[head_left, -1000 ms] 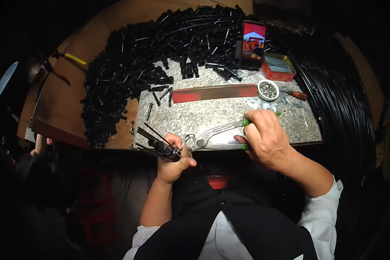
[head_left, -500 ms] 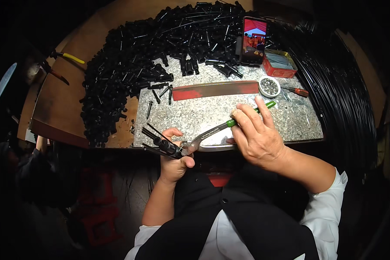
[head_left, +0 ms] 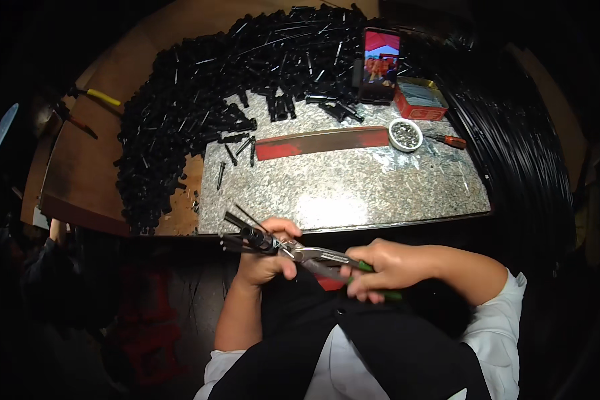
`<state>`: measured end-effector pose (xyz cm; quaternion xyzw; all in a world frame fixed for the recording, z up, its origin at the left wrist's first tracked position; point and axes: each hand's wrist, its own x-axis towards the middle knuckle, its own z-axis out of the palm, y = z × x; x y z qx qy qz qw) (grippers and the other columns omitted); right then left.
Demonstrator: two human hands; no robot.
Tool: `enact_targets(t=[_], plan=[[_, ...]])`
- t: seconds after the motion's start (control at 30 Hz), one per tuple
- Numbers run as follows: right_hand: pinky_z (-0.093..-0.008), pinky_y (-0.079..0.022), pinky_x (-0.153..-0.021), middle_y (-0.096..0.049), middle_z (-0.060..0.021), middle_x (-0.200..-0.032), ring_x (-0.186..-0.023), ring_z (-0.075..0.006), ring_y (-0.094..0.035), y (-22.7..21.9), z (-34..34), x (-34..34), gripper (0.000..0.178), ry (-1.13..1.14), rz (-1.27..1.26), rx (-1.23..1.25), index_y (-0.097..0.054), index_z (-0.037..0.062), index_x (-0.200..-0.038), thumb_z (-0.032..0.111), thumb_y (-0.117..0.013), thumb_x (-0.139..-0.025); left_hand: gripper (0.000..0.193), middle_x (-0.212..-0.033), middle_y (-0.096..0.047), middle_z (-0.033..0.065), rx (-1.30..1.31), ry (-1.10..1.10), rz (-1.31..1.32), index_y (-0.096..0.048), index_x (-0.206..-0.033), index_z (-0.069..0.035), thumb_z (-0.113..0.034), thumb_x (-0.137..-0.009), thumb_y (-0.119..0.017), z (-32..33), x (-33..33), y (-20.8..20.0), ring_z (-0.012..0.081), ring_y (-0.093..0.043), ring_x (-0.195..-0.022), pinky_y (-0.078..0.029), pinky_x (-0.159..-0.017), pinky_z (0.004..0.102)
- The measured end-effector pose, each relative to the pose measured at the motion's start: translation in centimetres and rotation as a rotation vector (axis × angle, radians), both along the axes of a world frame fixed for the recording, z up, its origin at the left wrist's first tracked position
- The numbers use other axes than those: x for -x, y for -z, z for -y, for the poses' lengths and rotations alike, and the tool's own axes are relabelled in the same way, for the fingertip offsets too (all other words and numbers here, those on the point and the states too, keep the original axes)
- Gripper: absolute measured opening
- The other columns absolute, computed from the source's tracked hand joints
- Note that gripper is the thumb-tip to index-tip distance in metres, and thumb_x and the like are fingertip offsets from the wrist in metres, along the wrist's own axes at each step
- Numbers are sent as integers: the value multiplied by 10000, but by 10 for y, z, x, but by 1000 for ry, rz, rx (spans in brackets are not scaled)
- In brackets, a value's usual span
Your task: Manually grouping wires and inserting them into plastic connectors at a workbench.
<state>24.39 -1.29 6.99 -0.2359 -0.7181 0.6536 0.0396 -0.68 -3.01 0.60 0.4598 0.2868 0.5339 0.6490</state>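
My left hand [head_left: 257, 269] is closed round a black hub with several thin black rods [head_left: 255, 236], held just off the near edge of the stone slab [head_left: 380, 180]. The rods point away to the left. Thin silvery wire shows at the hub's right end, where the jaws of the green-handled pliers [head_left: 321, 254] meet it. Whether the jaws bite on the wire is too small to tell. My right hand [head_left: 388, 265] grips the pliers by their handles, which are spread apart, with fingers slightly blurred.
Black plastic parts lie in a large heap [head_left: 180, 100] along the back and left. On the slab are a red-brown strip [head_left: 323, 142], a white bowl of small metal pieces [head_left: 393, 141], a red tin [head_left: 417, 111] and a screwdriver [head_left: 455, 142]. A phone [head_left: 381, 63] stands behind; long black rods [head_left: 520, 127] lie right.
My right hand has dropped toward my body and turned, swinging the plier handles down from their raised slant. Its fingers now wrap the handles. The left hand's hub and rods have shifted slightly.
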Motion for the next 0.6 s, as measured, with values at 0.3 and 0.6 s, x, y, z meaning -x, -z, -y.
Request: enact_targets(t=[0.3,0.6], plan=[[-362,-477,-647,-505,-167,-897,-750,-300,-587,-8,10,-2,399,218,28,-749,-390,-22,-1067,201,-629,-838,708,-732,-580,32,-38,-309,-266,-565,-830,-2,-536,-440,-818,4,-4,-6,103,-545,-650,-427,-582,217],[-245,-476,-545,-584,-29,-719,-604,-92,-578,-14,9,-9,287,59,102,445,-483,8,-1033,279,-498,-938,704,-763,-589,44,-168,-206,-246,-569,-844,0,-566,-486,-786,6,4,7,113,-565,-683,-444,-609,229]])
